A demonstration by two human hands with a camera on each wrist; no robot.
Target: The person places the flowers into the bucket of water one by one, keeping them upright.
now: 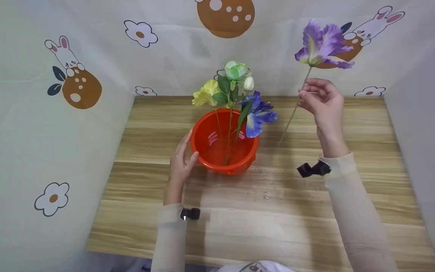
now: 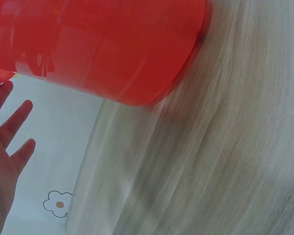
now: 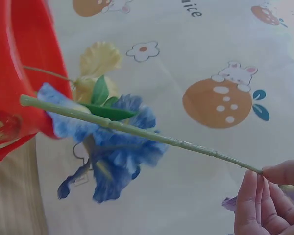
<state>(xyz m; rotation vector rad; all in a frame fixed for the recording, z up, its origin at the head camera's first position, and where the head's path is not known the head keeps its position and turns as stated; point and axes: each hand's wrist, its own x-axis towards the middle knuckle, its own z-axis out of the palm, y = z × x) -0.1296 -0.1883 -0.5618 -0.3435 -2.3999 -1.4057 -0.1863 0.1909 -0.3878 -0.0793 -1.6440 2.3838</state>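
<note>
A red bucket [image 1: 228,169] stands on the wooden table, holding several artificial flowers: a yellow one [image 1: 207,93], a pale green one [image 1: 235,70] with a white bud [image 1: 248,84], and a blue one [image 1: 257,115] leaning over the right rim. My left hand [image 1: 181,160] rests against the bucket's left side, fingers extended; the left wrist view shows them spread beside the red wall [image 2: 108,49]. To the right of the bucket, my right hand [image 1: 325,105] pinches a purple artificial flower [image 1: 323,45] by its stem [image 3: 137,131] between thumb and fingers. The bloom points up and the stem's bare end slants down-left.
Small wet-looking spots [image 1: 266,195] lie on the wooden table [image 1: 145,189] in front of the bucket. A pale cloth [image 1: 172,56] printed with rabbits and flowers hangs behind and at both sides. Each wrist wears a black camera mount [image 1: 190,214].
</note>
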